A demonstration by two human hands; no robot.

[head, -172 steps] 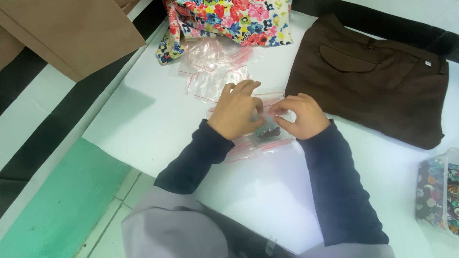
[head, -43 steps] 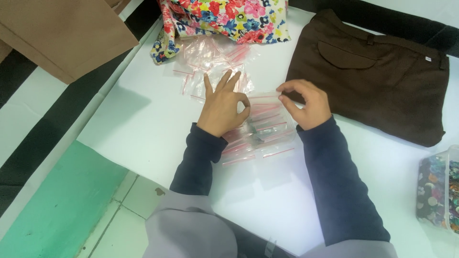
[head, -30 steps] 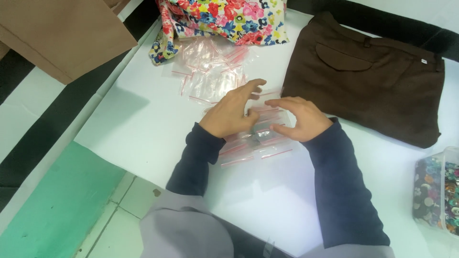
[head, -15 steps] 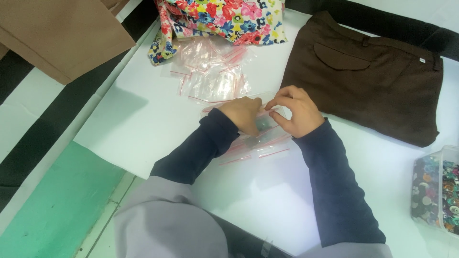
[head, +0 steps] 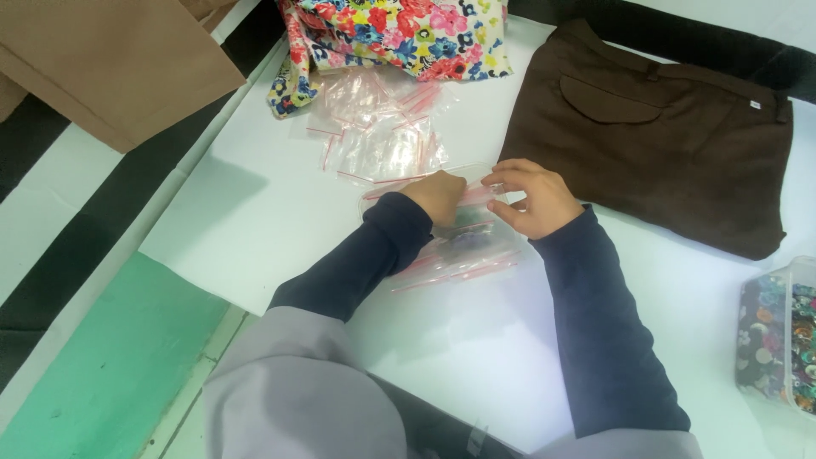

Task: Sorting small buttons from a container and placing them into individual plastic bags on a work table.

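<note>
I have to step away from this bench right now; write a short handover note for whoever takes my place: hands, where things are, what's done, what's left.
Left hand: fingers curled, pressing on a small clear zip bag with dark contents.
Right hand: pinching the same bag at its top edge.
Under it lie more bags with red strips; a loose heap of empty bags sits further up the white table.
Brown trousers lie folded at right, button box at the right edge.
Done: something dark is inside the bag. Left: I cannot tell whether it is sealed.

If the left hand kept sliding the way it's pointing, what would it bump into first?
Most likely the right hand. The left hand points rightward across the small clear bags on the white table, and the right hand's fingers sit just beyond it. Past that lies the brown garment.
</note>
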